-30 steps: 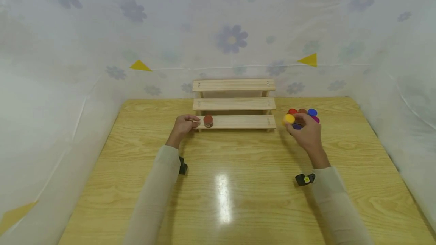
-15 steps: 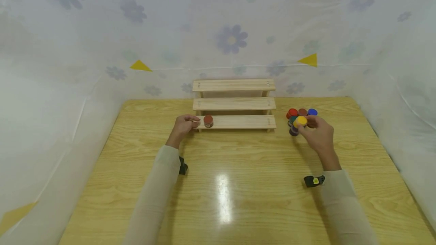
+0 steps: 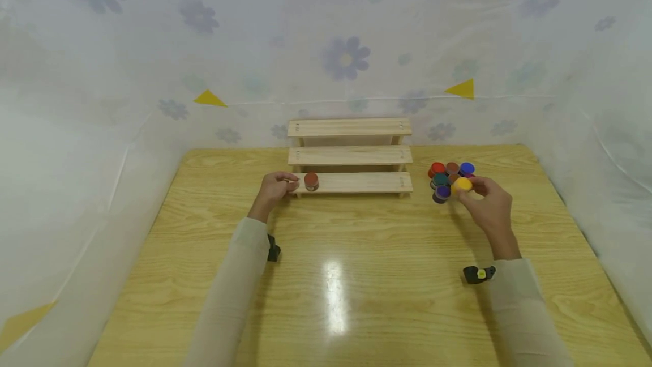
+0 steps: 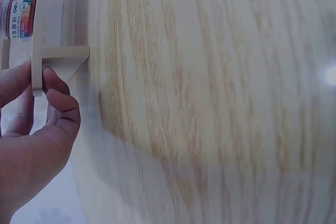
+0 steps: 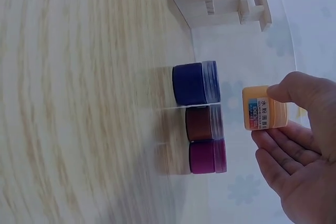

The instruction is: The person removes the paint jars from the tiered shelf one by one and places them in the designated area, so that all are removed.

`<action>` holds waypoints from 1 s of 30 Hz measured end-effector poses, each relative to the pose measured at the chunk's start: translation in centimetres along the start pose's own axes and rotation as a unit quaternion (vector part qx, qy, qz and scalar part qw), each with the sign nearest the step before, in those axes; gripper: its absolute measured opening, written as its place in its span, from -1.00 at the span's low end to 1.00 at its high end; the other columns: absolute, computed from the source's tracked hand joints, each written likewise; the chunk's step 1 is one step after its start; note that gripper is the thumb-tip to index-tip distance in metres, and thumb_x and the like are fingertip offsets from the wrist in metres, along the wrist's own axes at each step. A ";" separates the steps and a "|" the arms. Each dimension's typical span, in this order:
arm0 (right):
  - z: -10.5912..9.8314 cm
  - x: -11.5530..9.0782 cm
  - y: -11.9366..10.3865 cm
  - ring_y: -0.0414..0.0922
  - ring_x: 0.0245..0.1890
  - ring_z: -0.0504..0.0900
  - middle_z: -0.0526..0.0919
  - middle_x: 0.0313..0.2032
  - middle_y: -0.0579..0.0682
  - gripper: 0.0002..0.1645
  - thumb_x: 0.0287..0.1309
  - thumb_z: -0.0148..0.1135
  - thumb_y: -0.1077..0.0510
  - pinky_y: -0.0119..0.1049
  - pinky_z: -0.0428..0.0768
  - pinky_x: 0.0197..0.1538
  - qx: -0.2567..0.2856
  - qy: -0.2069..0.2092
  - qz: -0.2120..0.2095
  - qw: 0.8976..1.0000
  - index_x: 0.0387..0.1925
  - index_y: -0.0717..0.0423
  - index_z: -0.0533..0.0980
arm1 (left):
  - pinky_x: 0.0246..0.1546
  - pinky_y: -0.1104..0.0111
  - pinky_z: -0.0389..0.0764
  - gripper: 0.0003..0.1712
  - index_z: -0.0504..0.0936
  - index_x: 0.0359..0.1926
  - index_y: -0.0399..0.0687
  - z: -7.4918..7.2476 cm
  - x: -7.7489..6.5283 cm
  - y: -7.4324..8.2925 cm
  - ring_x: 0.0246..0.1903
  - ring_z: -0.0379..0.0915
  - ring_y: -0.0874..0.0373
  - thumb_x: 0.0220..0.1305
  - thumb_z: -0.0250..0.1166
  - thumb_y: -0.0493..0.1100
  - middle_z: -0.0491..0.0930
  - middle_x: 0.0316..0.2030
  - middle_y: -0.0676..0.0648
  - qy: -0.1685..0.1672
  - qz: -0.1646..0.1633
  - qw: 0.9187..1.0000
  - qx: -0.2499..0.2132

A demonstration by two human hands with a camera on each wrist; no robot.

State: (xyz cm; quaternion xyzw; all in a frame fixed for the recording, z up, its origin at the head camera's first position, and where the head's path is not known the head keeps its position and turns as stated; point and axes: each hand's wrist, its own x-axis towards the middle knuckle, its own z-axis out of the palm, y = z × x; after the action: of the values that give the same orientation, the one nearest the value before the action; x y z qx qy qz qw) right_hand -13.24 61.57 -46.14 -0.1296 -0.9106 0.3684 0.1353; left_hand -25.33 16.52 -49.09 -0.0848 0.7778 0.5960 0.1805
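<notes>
My left hand (image 3: pixel 274 190) pinches the left end of the lowest step of a wooden three-tier stand (image 3: pixel 356 183), thumb and fingers on opposite faces of the board in the left wrist view. Just right of it on that step stands a paint jar with a reddish-brown lid (image 3: pixel 311 181). My right hand (image 3: pixel 490 204) holds a yellow paint jar (image 5: pixel 257 108) between thumb and fingers, raised above the table beside the other jars. In the right wrist view a dark blue jar (image 5: pixel 195 83), a brown jar (image 5: pixel 205 123) and a magenta jar (image 5: pixel 208 156) stand in a row.
Behind the held jar, more paint jars cluster right of the stand, among them a red one (image 3: pixel 437 169), a teal one (image 3: pixel 440 180) and a blue one (image 3: pixel 467 169). A flowered sheet (image 3: pixel 346 27) walls the back and sides of the wood-grain table (image 3: pixel 387 276).
My right hand has carried the yellow jar to the right and slightly toward me, uncovering the teal and purple-lidded jars. The left hand keeps its place on the stand.
</notes>
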 end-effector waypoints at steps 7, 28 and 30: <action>0.2 0.1 0.6 0.28 0.04 0.50 0.53 0.02 0.38 -0.43 0.17 0.23 0.02 0.15 0.45 0.04 -0.002 -0.008 0.002 1.000 0.06 0.39 0.44 | -0.27 0.24 0.53 -0.79 0.63 -0.10 -0.17 0.0 0.1 0.0 -0.34 0.45 0.12 0.24 0.27 -0.22 0.56 -0.26 -0.04 0.003 0.001 1.000 0.001; 1.0 0.4 2.1 0.28 0.02 0.50 0.55 -0.03 0.42 -0.41 0.16 0.24 0.02 0.11 0.44 0.08 -0.021 -0.023 0.041 0.999 0.03 0.43 0.43 | -0.22 0.19 0.54 -0.76 0.62 -0.07 -0.22 0.1 -0.1 0.1 -0.34 0.46 0.15 0.25 0.26 -0.24 0.57 -0.10 -0.13 -0.001 0.004 1.000 -0.003; 1.1 0.4 2.2 0.28 0.01 0.51 0.55 -0.03 0.42 -0.42 0.15 0.25 0.03 0.10 0.45 0.08 -0.025 -0.021 0.043 0.999 0.03 0.43 0.43 | -0.23 0.18 0.54 -0.77 0.62 -0.08 -0.21 0.1 -0.1 0.1 -0.35 0.45 0.14 0.25 0.26 -0.24 0.56 -0.09 -0.13 -0.001 0.004 1.000 -0.005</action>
State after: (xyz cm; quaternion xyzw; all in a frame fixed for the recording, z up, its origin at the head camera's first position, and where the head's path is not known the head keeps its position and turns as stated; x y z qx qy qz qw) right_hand -13.67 62.52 -48.39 -0.1645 -0.9158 0.3535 0.0968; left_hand -25.29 16.61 -49.02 -0.0816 0.7749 0.6008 0.1784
